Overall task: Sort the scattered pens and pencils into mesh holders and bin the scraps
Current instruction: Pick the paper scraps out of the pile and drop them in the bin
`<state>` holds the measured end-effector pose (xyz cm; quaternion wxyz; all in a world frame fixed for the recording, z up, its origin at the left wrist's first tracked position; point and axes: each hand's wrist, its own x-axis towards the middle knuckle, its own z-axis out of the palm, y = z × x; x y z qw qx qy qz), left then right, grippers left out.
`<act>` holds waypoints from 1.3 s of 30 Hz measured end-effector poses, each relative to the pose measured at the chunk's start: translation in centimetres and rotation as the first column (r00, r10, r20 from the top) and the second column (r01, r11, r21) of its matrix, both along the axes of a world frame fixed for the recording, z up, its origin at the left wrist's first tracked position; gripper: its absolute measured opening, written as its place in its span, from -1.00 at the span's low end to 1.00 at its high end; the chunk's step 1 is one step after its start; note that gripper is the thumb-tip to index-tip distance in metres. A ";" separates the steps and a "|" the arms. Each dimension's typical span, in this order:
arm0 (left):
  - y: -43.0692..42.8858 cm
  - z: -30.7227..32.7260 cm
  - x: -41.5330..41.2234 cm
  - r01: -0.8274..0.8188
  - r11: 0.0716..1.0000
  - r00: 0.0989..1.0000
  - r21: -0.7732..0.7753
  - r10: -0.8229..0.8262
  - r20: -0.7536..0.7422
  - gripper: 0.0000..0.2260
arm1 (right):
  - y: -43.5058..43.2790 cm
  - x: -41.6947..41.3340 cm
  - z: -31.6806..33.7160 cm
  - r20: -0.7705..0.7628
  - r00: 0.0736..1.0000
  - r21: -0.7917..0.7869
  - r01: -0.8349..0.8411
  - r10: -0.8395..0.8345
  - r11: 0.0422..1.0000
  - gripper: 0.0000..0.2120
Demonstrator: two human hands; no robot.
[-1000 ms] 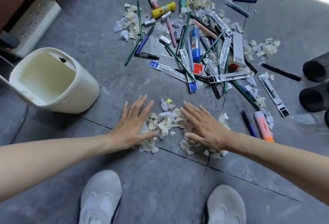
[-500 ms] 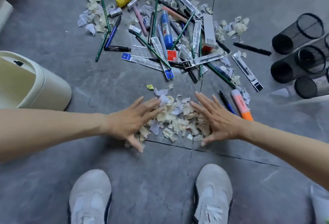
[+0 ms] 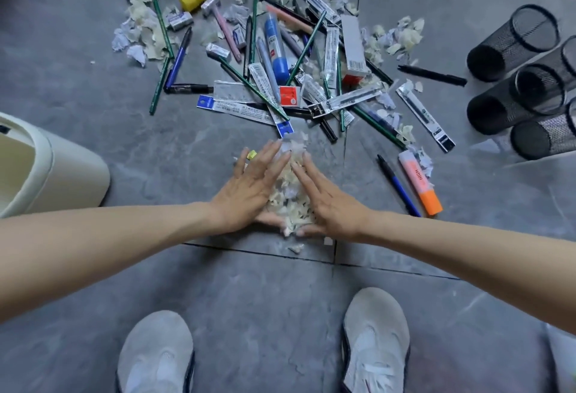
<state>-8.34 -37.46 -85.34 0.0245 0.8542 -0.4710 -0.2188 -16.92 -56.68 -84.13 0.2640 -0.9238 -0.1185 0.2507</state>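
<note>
Left hand: the left hand (image 3: 246, 193) lay with fingers straight, its palm pressed to the left flank of the scrap pile, gripping nothing.
Right hand: the right hand (image 3: 330, 202) did the same on the right flank, fingers straight, thumb low at the near edge.
Scrap pile: the scrap pile (image 3: 291, 196) sat bunched on the floor between the 2 palms, not lifted.
Bin: the cream bin (image 3: 62, 174) stood well apart at the left. The frame cut off its inside, so its contents could not be told.
Pens and pencils: the heap of pens and pencils (image 3: 280, 65) lay unsorted beyond the hands, mixed with packets.
Mesh holders: at least 3 black mesh holders (image 3: 511, 43) lay on their sides at the right, apparently empty.
Far scraps: the far scraps (image 3: 140, 34) lay ungathered, with more behind the heap.
Progress: early, by the look of it.
</note>
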 end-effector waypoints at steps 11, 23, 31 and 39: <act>6.7 8.0 2.6 -0.326 0.939 0.946 0.111 0.323 0.040 -0.48 | 3.3 5.6 4.8 0.222 0.964 -0.133 -0.121 0.149 0.984 -0.42; 13.0 14.5 3.5 -0.806 0.426 0.400 -0.411 0.904 0.153 -0.57 | 17.4 16.2 11.3 0.169 0.837 -0.268 -0.469 0.520 0.842 -0.39; 15.6 13.7 4.9 -0.963 -0.214 -0.147 -0.165 0.926 -0.347 -0.56 | 19.2 18.0 11.8 0.207 0.892 -0.166 -0.373 0.402 0.913 -0.38; 17.4 13.9 5.9 -0.910 0.409 0.414 -0.064 0.891 -0.184 -0.61 | 20.7 18.0 12.8 0.325 0.817 -0.195 -0.436 0.477 0.879 -0.30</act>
